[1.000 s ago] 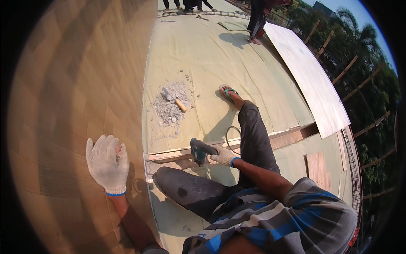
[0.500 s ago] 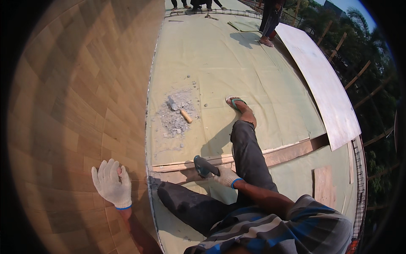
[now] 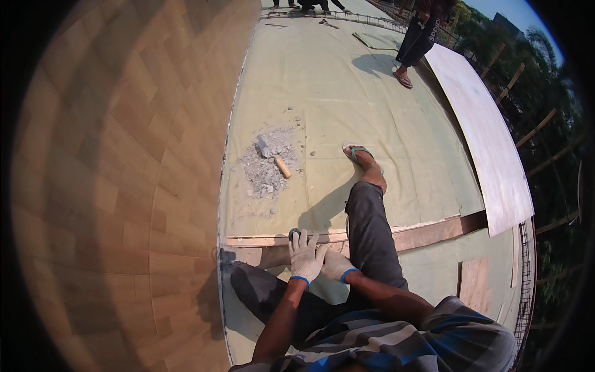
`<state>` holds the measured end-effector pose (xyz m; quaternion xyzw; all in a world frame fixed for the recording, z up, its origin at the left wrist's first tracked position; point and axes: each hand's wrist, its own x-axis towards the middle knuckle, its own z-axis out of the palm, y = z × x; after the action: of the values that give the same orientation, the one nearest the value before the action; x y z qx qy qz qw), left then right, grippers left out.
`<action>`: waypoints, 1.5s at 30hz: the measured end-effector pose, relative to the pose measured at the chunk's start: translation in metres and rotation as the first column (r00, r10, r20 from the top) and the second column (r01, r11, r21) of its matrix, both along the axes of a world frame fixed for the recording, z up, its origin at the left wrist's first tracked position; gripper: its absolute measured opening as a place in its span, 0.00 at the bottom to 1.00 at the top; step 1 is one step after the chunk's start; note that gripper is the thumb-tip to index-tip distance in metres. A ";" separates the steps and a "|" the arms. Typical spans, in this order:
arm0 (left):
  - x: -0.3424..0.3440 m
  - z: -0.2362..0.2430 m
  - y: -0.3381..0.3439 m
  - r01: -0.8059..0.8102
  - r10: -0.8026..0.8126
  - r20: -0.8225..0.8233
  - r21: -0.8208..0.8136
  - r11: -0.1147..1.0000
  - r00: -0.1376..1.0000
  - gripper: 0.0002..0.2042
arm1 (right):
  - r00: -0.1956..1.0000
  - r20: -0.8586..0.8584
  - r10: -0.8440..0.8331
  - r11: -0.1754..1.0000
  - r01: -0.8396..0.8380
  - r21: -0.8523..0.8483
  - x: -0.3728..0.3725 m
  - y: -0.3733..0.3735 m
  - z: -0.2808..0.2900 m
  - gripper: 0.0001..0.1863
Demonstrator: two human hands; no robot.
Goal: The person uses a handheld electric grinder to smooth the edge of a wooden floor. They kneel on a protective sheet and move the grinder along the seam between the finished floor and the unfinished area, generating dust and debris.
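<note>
My left hand [image 3: 305, 255], in a white knit glove with a blue cuff, lies over the angle grinder [image 3: 294, 234], fingers stretched forward and slightly apart. Only the tool's dark teal front end shows past the fingers; the rest is hidden. Close beside it, my right hand [image 3: 337, 266], gloved the same way, is closed round the grinder's rear part. The hands meet just above a timber strip [image 3: 325, 237], between my legs. Ahead, a trowel [image 3: 274, 157] with a wooden handle rests on a heap of grey rubble [image 3: 268, 177].
A tall wood-panelled wall [image 3: 142, 186] runs along the left. Pale green sheeting [image 3: 334, 80] covers the deck. A white board [image 3: 480, 130] lies along the right edge, near a wire rebar cage [image 3: 525, 279]. A person in sandals [image 3: 416, 43] stands ahead right; others are at the far end.
My left hand has left the panelled wall and come right onto the grinder, covering most of it. The right hand stays on the tool. The view has shifted a little.
</note>
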<state>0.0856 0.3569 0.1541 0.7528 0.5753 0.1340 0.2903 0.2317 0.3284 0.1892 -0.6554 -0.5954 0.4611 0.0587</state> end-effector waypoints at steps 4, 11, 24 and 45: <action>-0.008 0.006 0.006 0.056 -0.057 -0.026 -0.037 0.998 0.998 0.31 | 0.999 0.052 0.013 1.000 -0.014 0.025 -0.003 0.002 -0.008 0.25; -0.013 -0.011 0.002 0.049 -0.049 -0.043 0.013 0.999 0.998 0.29 | 0.919 0.317 0.233 0.954 -0.279 0.107 0.009 0.017 0.083 0.22; -0.003 -0.010 0.001 -0.009 0.008 0.029 0.017 1.000 1.000 0.28 | 0.775 0.606 -0.176 0.943 -0.043 0.330 0.092 0.052 0.162 0.29; -0.005 -0.053 -0.003 0.001 -0.002 0.003 0.218 0.976 1.000 0.27 | 0.989 0.081 0.127 0.940 -0.146 0.309 0.050 0.009 0.176 0.23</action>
<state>0.0806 0.3543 0.1011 0.7804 0.5561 0.1971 0.2071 0.2813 0.3378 0.3649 -0.6081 -0.7067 0.3437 0.1123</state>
